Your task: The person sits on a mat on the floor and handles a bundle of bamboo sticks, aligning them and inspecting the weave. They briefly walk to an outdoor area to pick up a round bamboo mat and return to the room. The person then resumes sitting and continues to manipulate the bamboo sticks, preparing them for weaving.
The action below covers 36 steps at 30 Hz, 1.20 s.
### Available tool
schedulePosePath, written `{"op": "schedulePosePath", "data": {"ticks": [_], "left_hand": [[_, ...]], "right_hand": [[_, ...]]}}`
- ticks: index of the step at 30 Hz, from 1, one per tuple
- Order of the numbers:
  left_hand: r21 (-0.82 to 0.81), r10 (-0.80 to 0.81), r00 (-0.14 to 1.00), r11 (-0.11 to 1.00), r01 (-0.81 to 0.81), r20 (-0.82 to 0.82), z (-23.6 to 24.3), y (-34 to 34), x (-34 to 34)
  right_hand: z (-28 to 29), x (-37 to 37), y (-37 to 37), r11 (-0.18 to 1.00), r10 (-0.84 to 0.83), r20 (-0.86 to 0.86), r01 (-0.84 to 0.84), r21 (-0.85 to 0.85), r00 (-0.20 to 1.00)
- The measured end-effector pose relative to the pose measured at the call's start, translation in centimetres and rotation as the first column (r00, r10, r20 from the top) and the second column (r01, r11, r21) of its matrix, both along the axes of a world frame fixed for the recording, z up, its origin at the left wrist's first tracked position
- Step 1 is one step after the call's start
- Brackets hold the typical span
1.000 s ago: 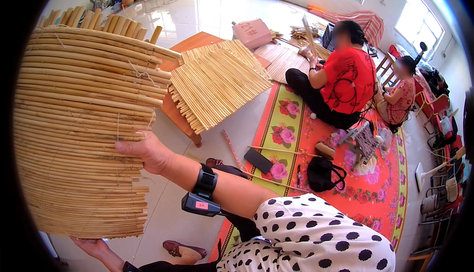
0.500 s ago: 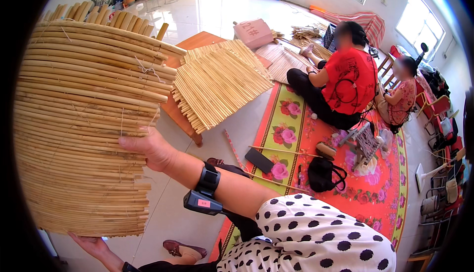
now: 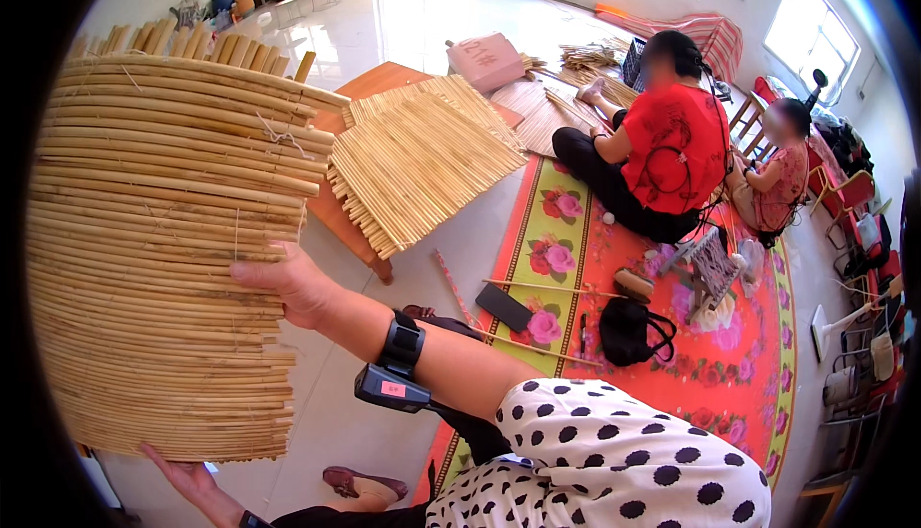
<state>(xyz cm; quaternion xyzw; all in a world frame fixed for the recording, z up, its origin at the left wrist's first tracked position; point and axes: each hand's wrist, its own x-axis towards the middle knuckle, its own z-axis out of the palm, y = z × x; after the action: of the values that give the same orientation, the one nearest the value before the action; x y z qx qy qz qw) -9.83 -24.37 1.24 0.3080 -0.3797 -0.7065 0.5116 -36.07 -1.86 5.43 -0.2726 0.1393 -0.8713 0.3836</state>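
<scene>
A large mat of straw-coloured reeds [image 3: 163, 269], tied with thin thread, is held up at the left. My right hand [image 3: 297, 288] grips its right edge, the thumb across the front and the other fingers hidden behind. Below, my left hand [image 3: 197, 485] supports the mat's bottom edge, with most of its fingers out of sight. A loose white thread [image 3: 278, 135] hangs from the upper right of the mat. Two similar reed mats lie stacked on a low wooden table [image 3: 360, 226], the upper mat [image 3: 422, 168] partly covering the lower one [image 3: 470, 106].
A person in red [image 3: 676, 154] and a person in a patterned top [image 3: 782, 183] sit farther right. On the floral rug [image 3: 566, 207] lie a black bag [image 3: 628, 331], a dark flat object [image 3: 504, 307] and thin sticks. A folding stool [image 3: 710, 269] and a pink box [image 3: 484, 60] stand beyond.
The held mat's upper part has shifted slightly left and down, still in both my hands. The view has moved a little. The stacked mats look unchanged.
</scene>
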Motion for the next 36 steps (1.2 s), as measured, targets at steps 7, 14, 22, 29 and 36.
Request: {"op": "schedulePosePath", "data": {"ticks": [7,14,22,29,36], "left_hand": [[0.034,0.006,0.996,0.999,-0.003,-0.086,0.4,0.3,-1.7],[0.007,0.113,0.988,0.994,-0.113,-0.106,0.8,1.9,-1.4],[-0.007,0.158,0.969,0.987,-0.162,-0.192,0.0,-0.6,-0.2],[-0.142,0.11,0.976,0.98,-0.138,-0.186,1.1,1.4,-1.1],[-0.219,0.111,0.985,0.966,-0.138,-0.13,1.4,2.4,-1.9]], "right_hand": [[0.9,-1.9,2.7,0.972,-0.107,-0.257,0.156,0.178,0.96],[-1.0,-6.8,13.0,0.713,-0.127,-0.675,0.54,0.447,0.727],[-5.3,-22.6,28.1,0.255,-0.714,-0.388,0.732,0.632,0.583],[-6.4,-28.5,35.3,-0.084,-0.799,-0.449,0.666,0.741,0.4],[-6.2,-30.4,36.3,-0.238,-0.702,-0.558,0.592,0.77,0.442]]}}
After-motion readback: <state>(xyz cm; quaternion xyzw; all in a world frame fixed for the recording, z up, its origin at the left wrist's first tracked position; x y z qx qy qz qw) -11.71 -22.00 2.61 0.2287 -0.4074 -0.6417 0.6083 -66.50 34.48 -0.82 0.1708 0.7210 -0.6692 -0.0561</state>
